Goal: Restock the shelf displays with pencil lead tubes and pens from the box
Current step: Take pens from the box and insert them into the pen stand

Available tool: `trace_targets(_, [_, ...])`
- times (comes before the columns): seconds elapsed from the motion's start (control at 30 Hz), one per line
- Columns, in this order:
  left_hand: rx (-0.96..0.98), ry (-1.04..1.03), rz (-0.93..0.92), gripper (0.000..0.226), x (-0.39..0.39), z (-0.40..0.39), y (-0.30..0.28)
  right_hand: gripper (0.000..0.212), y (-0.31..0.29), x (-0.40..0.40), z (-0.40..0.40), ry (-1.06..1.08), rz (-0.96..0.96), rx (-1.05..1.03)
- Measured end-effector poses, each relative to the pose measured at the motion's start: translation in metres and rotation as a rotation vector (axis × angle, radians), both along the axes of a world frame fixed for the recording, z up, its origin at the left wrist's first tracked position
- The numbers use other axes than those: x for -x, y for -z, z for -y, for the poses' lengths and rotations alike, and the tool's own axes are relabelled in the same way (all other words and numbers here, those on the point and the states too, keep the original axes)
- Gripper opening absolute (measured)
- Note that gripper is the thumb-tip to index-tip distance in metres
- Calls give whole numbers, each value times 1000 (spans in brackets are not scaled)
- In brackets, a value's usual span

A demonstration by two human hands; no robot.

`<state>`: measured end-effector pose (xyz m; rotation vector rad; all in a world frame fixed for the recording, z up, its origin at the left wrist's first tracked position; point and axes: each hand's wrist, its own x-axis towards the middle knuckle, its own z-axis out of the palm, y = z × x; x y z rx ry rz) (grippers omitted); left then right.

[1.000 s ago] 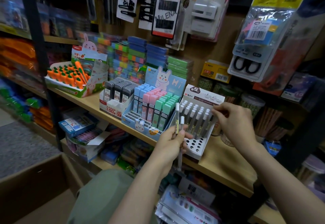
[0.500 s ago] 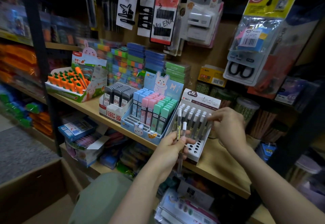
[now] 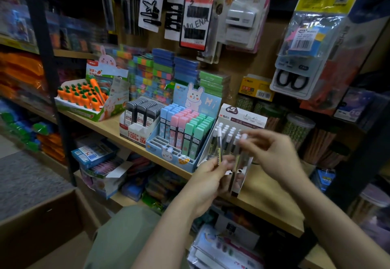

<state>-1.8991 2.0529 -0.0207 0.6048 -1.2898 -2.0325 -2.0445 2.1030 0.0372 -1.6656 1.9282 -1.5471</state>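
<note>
Restock well under way, not finished. Pen display [image 3: 236, 142] on the wooden shelf [image 3: 263, 192]: back rows filled with white-capped pens standing upright; front rows of round holes look unfilled, partly hidden by the hands. Blue lead-tube display [image 3: 181, 133] just left of it: back rows full of blue, pink and green tubes, front slots bare. Black tube display [image 3: 141, 116] further left looks full. Cardboard box [image 3: 38, 226] sits low at left, well apart; its contents not visible.

Left hand [image 3: 207, 182] curled round one pen [image 3: 219, 148], held upright in front of the display. Right hand [image 3: 272, 154] pinches a second pen [image 3: 240, 148] near its white cap, blurred with motion, over the display; whether its tip is in a hole cannot be told.

Materials: pens are slim clear plastic barrels with matte white caps. Pen display is thin printed card, sloped, punched face. Lead tubes are flat, rectangular, pastel hard plastic. Shelf is pale wood-grain board.
</note>
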Motion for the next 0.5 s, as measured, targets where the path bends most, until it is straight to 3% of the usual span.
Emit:
trace_targets(0.13, [104,-244,197,23,4,10,10,20,-22,26,-6,159,-174,239])
trace_targets(0.23, [196,-262,298,24,5,13,14,20,-12,30,0,193,-268,246])
trace_targets(0.5, [207,-231,326,35,7,15,20,15,18,35,11,221,-311,237])
